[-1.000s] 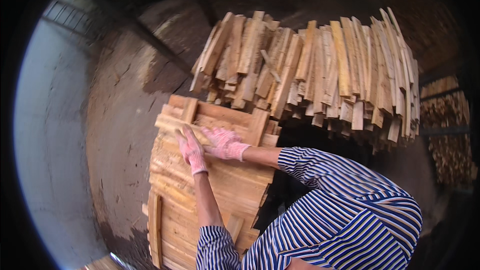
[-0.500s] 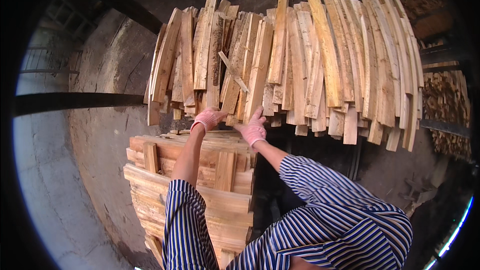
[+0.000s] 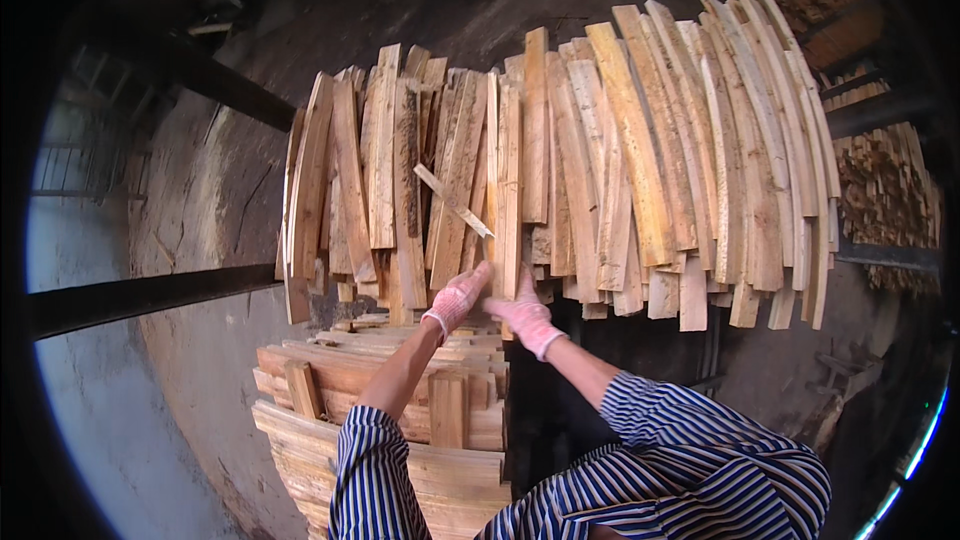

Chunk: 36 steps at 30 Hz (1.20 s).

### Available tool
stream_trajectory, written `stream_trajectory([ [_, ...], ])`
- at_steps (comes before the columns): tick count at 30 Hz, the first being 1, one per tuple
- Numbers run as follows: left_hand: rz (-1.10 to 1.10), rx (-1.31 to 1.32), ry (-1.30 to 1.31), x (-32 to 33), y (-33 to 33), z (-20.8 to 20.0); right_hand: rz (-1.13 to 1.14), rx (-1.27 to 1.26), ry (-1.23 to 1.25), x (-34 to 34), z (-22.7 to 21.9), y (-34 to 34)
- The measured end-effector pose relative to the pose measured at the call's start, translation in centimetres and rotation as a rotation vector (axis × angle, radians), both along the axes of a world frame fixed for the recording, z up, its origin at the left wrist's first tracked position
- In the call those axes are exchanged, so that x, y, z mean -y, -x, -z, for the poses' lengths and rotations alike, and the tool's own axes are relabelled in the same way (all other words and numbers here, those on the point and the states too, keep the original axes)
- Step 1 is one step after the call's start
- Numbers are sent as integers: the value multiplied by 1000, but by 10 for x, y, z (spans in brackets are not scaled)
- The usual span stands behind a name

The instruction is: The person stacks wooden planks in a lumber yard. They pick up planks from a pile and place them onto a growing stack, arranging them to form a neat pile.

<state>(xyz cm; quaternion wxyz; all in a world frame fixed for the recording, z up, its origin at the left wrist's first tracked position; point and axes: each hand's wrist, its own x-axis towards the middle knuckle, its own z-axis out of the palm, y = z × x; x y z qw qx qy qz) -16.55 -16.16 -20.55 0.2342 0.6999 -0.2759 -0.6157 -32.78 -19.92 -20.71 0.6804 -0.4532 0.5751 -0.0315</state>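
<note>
A long, narrow wooden plank stands out from a wide pile of rough planks, pointing away from me. My left hand, in a pink and white glove, closes on the left side of its near end. On the right side of that same end is my right hand, gloved alike, its fingers partly hidden behind the wood. A short splintered strip lies slantwise over the planks just left of the held one.
Nearer me, a stack of planks lies crosswise, with short upright blocks on it. Dark metal bars run along the left beside a concrete floor. Another wood pile sits at the far right.
Both hands have come together around the near end of one plank, which has turned to show a narrower side. The view has shifted, so the pile sits lower.
</note>
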Motion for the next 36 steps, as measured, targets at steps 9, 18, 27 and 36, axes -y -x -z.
stream_trajectory([
  [9, -124, 334, 165, 55, 45, -44, 268, 543, -481, 54, -28, 41],
  [18, -394, -460, 288, 67, 49, -117, 39, 317, -417, 38, -199, 78],
  [27, -745, -387, 651, -58, 95, -171, -310, 348, 178, -86, -273, 116],
  [36, -989, 195, 1200, -263, 101, -395, -708, 783, 111, -208, -338, 44],
])
